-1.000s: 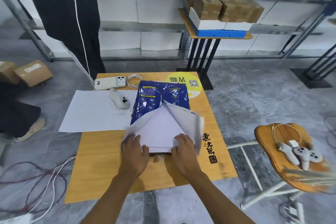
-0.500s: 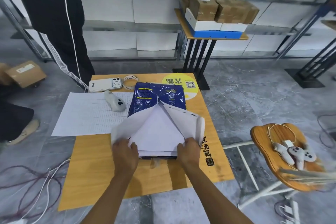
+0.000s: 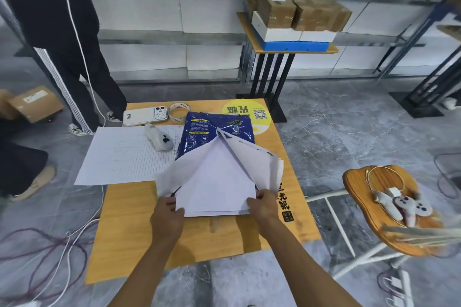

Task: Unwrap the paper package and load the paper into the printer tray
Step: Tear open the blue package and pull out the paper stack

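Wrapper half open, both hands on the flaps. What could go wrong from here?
1. The left hand and right hand grip only the wrapper flaps; pulling harder may tear them and leave the far end still wrapped.
2. The paper stack lies loose; tugging could fan or crease the top sheets.
3. The flaps spread toward the controller on the grid sheet; a wide sweep might knock it.
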`<action>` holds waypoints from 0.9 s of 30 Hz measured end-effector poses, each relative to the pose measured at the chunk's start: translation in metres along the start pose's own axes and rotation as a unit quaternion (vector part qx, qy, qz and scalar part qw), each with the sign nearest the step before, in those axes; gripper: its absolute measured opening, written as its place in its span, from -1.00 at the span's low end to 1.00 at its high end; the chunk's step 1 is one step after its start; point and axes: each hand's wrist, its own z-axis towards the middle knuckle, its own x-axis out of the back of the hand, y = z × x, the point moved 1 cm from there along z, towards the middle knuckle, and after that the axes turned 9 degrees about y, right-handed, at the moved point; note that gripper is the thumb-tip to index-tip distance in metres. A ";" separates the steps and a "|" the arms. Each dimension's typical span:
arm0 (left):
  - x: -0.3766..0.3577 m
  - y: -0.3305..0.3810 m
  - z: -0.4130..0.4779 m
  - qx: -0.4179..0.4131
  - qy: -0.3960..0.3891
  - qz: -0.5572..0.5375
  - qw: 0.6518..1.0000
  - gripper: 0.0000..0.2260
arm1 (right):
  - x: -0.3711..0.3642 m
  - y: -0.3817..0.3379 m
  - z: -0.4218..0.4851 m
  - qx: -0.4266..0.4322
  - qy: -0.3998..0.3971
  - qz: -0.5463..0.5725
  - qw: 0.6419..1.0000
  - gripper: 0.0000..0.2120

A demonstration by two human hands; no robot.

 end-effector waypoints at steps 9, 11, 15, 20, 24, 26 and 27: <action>0.019 -0.022 -0.022 0.073 -0.081 -0.080 0.991 -0.81 | 0.008 0.036 -0.022 0.045 0.041 -0.098 0.993 -0.92; 0.019 -0.013 -0.023 0.077 -0.086 -0.105 0.988 -0.79 | 0.007 0.040 -0.021 0.038 0.032 -0.072 0.996 -0.93; 0.020 -0.009 -0.027 0.073 -0.093 -0.139 0.983 -0.81 | 0.007 0.045 -0.021 0.009 0.008 -0.040 0.999 -0.91; 0.027 -0.023 -0.028 0.115 -0.170 -0.081 0.975 -0.90 | 0.028 0.060 -0.028 -0.018 -0.020 -0.008 1.000 -0.88; 0.022 -0.022 -0.022 0.093 -0.156 -0.050 0.982 -0.80 | 0.036 0.065 -0.023 0.002 -0.059 0.026 0.998 -0.65; 0.017 -0.017 -0.021 0.064 -0.134 -0.049 0.988 -0.76 | 0.036 0.060 -0.018 0.005 -0.082 0.028 0.996 -0.59; 0.015 -0.016 -0.021 0.052 -0.135 -0.055 0.988 -0.75 | 0.036 0.058 -0.017 0.011 -0.090 0.021 0.996 -0.58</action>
